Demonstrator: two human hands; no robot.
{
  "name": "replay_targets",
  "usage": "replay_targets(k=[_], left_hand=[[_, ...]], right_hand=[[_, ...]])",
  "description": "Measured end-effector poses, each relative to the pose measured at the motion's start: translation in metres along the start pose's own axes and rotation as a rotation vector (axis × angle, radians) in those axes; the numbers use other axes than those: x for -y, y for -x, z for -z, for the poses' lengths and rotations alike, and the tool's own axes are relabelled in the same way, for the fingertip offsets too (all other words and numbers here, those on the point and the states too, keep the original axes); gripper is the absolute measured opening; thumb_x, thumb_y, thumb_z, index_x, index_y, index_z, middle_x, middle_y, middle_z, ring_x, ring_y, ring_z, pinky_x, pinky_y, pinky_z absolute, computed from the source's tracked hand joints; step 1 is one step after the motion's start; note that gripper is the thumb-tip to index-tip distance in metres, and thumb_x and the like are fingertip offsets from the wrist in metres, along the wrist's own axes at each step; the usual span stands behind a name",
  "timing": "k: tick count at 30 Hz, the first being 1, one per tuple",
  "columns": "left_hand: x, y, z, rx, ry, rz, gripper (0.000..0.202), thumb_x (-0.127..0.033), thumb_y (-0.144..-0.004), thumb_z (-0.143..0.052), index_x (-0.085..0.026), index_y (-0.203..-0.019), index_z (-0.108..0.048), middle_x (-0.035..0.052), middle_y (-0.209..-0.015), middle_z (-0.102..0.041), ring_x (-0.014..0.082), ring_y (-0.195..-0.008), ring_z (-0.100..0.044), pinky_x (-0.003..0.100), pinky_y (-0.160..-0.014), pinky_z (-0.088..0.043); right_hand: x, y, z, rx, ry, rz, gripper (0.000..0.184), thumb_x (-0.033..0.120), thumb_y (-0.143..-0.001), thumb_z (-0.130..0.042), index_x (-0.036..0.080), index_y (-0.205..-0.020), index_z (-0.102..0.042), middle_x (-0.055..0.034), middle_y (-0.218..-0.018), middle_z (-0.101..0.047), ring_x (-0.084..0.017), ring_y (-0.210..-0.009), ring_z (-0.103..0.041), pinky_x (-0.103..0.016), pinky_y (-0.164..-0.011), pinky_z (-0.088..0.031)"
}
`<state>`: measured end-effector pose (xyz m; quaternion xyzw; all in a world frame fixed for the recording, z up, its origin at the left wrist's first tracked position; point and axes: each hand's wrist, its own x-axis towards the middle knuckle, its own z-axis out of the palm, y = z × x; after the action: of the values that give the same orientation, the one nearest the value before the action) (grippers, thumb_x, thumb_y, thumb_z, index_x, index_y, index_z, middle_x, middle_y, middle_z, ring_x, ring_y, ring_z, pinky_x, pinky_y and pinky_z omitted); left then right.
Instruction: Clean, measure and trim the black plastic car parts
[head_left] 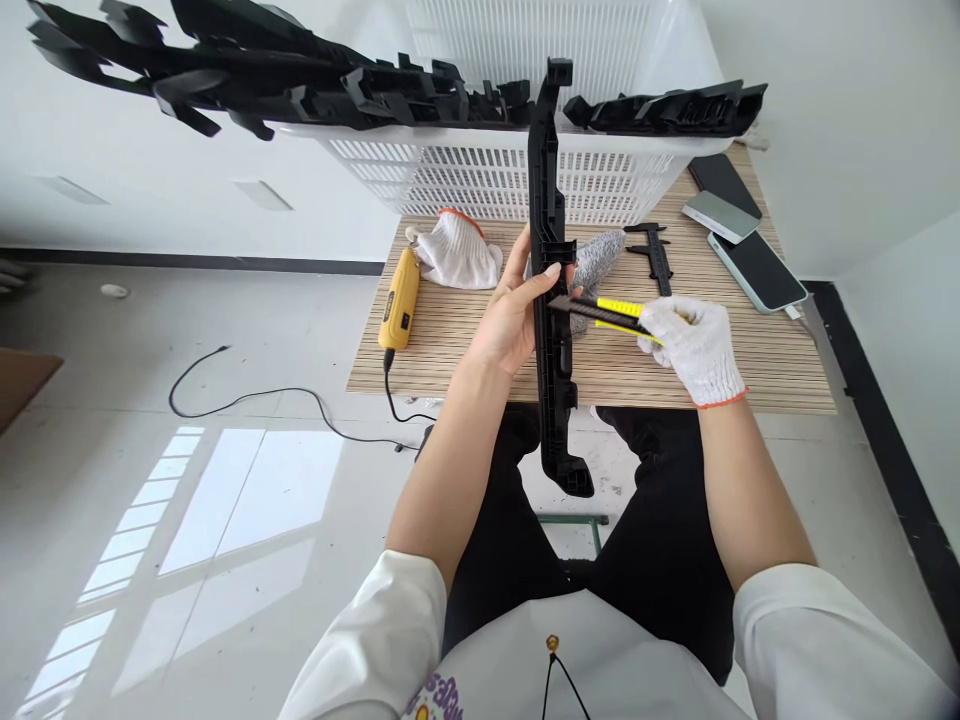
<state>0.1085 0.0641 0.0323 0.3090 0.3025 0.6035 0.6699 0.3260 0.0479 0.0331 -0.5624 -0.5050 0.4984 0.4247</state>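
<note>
A long black plastic trim piece [553,370] stands lengthwise in front of me, its lower end hanging past the table's near edge. My left hand [510,310], bare, is closed around its middle, with the thumb on the front face. In a white knitted glove, my right hand [694,340] grips a yellow utility knife [619,308]. The knife's dark blade points left and overlaps the trim piece just below my left thumb; whether it touches, I cannot tell. Behind the trim piece lies a grey knitted glove [600,258], partly hidden.
A white plastic basket [480,180] stands at the back, with black plastic parts [300,85] across its rim. On the wood-grain table [465,350] are a yellow corded tool [400,300], a white glove [459,250], a black caliper [657,258] and a phone [759,270]. A cord [300,392] trails across the floor.
</note>
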Motion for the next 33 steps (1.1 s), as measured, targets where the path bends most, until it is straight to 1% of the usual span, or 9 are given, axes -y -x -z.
replay_targets(k=[4,8,10,14,20,22,25,29,33], left_hand=[[-0.001,0.001,-0.001,-0.019,0.02,0.017,0.073,-0.014,-0.087,-0.071,-0.044,-0.149,-0.046,-0.0014,-0.125,-0.07,0.0227,-0.129,-0.063,0.04,-0.112,-0.05],[0.0,0.0,0.0,-0.057,0.016,0.032,0.076,-0.014,-0.086,-0.072,-0.044,-0.15,-0.045,-0.0012,-0.122,-0.071,0.0224,-0.126,-0.065,0.037,-0.11,-0.052],[0.0,0.0,0.001,-0.056,0.019,0.029,0.077,-0.013,-0.086,-0.071,-0.045,-0.15,-0.044,-0.0016,-0.123,-0.071,0.0225,-0.127,-0.064,0.038,-0.111,-0.051],[0.0,0.0,0.0,-0.049,0.038,0.032,0.079,-0.011,-0.086,-0.07,-0.047,-0.15,-0.043,-0.0019,-0.127,-0.069,0.023,-0.129,-0.063,0.041,-0.113,-0.049],[0.003,-0.001,0.002,-0.036,0.06,0.024,0.074,-0.01,-0.084,-0.07,-0.044,-0.147,-0.048,-0.0022,-0.115,-0.07,0.0194,-0.119,-0.067,0.039,-0.11,-0.05],[0.004,-0.002,0.002,-0.045,0.066,0.028,0.073,-0.011,-0.083,-0.071,-0.043,-0.145,-0.051,-0.0021,-0.11,-0.07,0.0185,-0.115,-0.069,0.038,-0.109,-0.051],[0.005,-0.002,0.0,-0.061,0.066,0.053,0.074,-0.01,-0.08,-0.073,-0.041,-0.144,-0.052,-0.0022,-0.105,-0.07,0.0169,-0.107,-0.07,0.036,-0.106,-0.052],[0.002,0.0,-0.001,-0.063,0.051,0.055,0.076,-0.009,-0.08,-0.071,-0.041,-0.145,-0.051,-0.0025,-0.104,-0.071,0.0148,-0.099,-0.071,0.032,-0.1,-0.054],[0.0,0.003,0.0,-0.057,0.016,0.024,0.074,-0.007,-0.079,-0.068,-0.042,-0.143,-0.053,-0.0033,-0.102,-0.071,0.0121,-0.09,-0.07,0.026,-0.091,-0.055]], right_hand=[[-0.002,-0.002,0.001,0.015,0.018,-0.005,0.026,0.039,-0.072,-0.083,0.018,-0.07,-0.068,0.0011,-0.048,-0.054,-0.008,-0.039,-0.046,-0.021,-0.035,-0.025],[0.0,-0.002,0.005,-0.107,-0.002,0.082,0.026,0.043,-0.075,-0.081,0.019,-0.074,-0.068,0.0014,-0.05,-0.054,-0.01,-0.044,-0.051,-0.02,-0.036,-0.028],[0.003,0.001,0.008,-0.061,-0.026,0.08,0.029,0.045,-0.076,-0.079,0.019,-0.071,-0.067,0.0012,-0.049,-0.053,-0.01,-0.042,-0.05,-0.02,-0.035,-0.027],[0.003,0.0,0.015,0.111,0.036,-0.08,0.032,0.044,-0.07,-0.084,0.018,-0.066,-0.066,0.0003,-0.046,-0.051,-0.01,-0.039,-0.048,-0.021,-0.032,-0.026],[-0.001,-0.009,0.029,-0.247,-0.156,0.072,0.034,0.046,-0.071,-0.082,0.02,-0.067,-0.061,0.003,-0.045,-0.051,-0.009,-0.037,-0.047,-0.019,-0.031,-0.025],[0.003,-0.005,0.026,-0.135,-0.21,0.097,0.038,0.052,-0.07,-0.081,0.02,-0.065,-0.06,0.0031,-0.043,-0.051,-0.008,-0.033,-0.04,-0.02,-0.03,-0.023],[0.006,0.001,0.009,0.105,-0.112,0.006,0.041,0.054,-0.066,-0.084,0.017,-0.068,-0.065,0.0004,-0.046,-0.055,-0.007,-0.034,-0.04,-0.02,-0.031,-0.023],[0.001,-0.001,-0.011,0.064,-0.006,-0.08,0.037,0.05,-0.072,-0.082,0.015,-0.071,-0.067,0.0002,-0.048,-0.055,-0.005,-0.037,-0.039,-0.018,-0.034,-0.022],[-0.006,-0.005,-0.012,0.03,-0.021,-0.075,0.036,0.05,-0.076,-0.078,0.016,-0.076,-0.068,0.0009,-0.049,-0.054,-0.005,-0.037,-0.036,-0.018,-0.034,-0.021]])
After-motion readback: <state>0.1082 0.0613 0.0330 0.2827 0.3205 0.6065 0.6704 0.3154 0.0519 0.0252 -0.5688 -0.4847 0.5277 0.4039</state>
